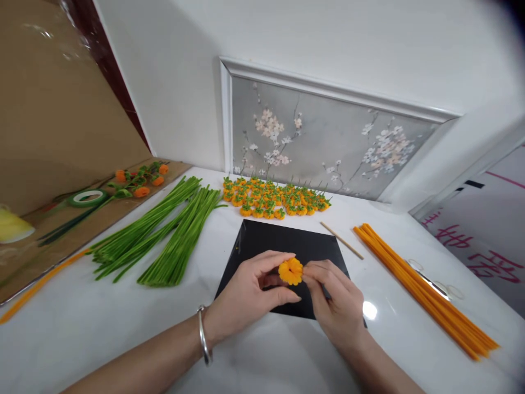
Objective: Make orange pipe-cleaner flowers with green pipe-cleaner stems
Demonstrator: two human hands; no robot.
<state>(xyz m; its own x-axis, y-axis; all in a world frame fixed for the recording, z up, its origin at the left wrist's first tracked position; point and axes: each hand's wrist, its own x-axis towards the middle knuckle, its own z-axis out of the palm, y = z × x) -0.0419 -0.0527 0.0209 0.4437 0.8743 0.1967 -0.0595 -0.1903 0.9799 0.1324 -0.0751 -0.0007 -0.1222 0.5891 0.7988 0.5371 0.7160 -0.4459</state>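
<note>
Between my two hands, above a black board, is a small orange pipe-cleaner flower with looped petals. My left hand, a silver bangle at its wrist, curls round the flower's left side, with the fingertips at its upper edge and the thumb below. My right hand pinches at the flower's right edge with thumb and forefinger. The pinched part itself is hidden by the fingertips. Behind the board stand several finished-looking orange flowers with green tops and thin stems.
Green pipe cleaners lie in bundles at left. Orange pipe cleaners lie at right, partly over scissors. A thin stick rests beside the board. Cardboard at far left bears green tape and orange flowers on stems.
</note>
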